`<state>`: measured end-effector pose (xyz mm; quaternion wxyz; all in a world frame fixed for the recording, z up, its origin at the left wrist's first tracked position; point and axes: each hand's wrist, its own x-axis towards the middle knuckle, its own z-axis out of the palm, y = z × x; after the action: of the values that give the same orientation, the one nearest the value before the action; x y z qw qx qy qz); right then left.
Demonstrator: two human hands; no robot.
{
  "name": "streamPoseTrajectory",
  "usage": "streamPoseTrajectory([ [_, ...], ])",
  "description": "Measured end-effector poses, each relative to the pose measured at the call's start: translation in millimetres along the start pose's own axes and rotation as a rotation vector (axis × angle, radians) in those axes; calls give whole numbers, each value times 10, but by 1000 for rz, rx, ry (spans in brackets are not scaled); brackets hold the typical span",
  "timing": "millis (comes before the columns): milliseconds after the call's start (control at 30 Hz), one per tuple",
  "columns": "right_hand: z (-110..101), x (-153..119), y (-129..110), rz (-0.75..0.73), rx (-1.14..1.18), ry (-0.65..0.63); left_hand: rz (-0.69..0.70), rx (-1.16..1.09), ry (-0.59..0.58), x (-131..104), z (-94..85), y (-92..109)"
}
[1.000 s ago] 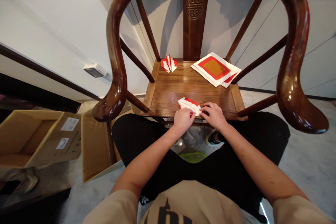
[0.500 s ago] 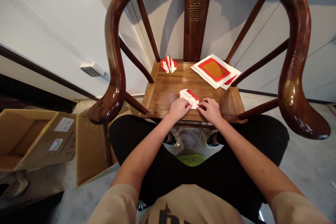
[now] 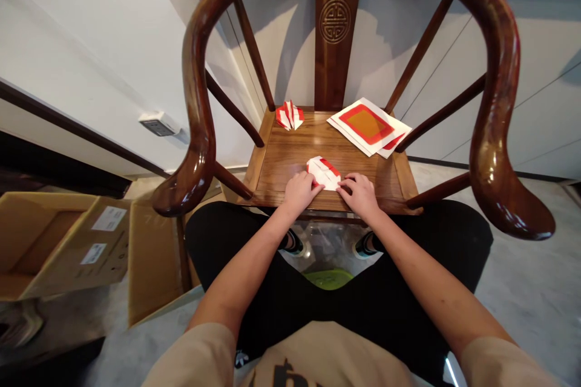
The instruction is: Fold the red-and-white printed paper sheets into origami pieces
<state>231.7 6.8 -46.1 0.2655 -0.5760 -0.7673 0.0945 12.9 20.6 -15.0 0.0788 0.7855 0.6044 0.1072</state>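
A folded piece of red and white paper [image 3: 325, 173] lies on the wooden chair seat [image 3: 276, 160], close to its front edge. My left hand [image 3: 301, 191] pinches the paper's near left edge between thumb and fingers. At the paper's right corner, my right hand [image 3: 358, 193] has thumb and forefinger closed on the edge. Toward the back left of the seat sits a pleated red and white folded paper [image 3: 290, 115]. Several flat white sheets with a red and orange print [image 3: 367, 125] are stacked at the back right.
The chair's curved armrests [image 3: 494, 133] rise on both sides of my arms. Open cardboard boxes [image 3: 68, 248] stand on the floor at left. A wall socket [image 3: 160, 124] juts out beyond the left armrest. Something green [image 3: 329, 279] lies below, between my feet.
My left hand has slid a little left along the paper's near edge, baring more of it. My right hand stays at the right corner. The view has shifted slightly.
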Motion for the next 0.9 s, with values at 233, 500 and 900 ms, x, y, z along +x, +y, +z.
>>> streamPoseTrajectory([
  [233,-3,3,-4,0,-6,-3,11,11,6,-20,-49,-59],
  [500,-16,12,69,-39,41,-23,-120,-198,189,-8,-216,-442],
  [900,-82,23,96,-163,46,-71,189,-134,95,27,-104,-340],
])
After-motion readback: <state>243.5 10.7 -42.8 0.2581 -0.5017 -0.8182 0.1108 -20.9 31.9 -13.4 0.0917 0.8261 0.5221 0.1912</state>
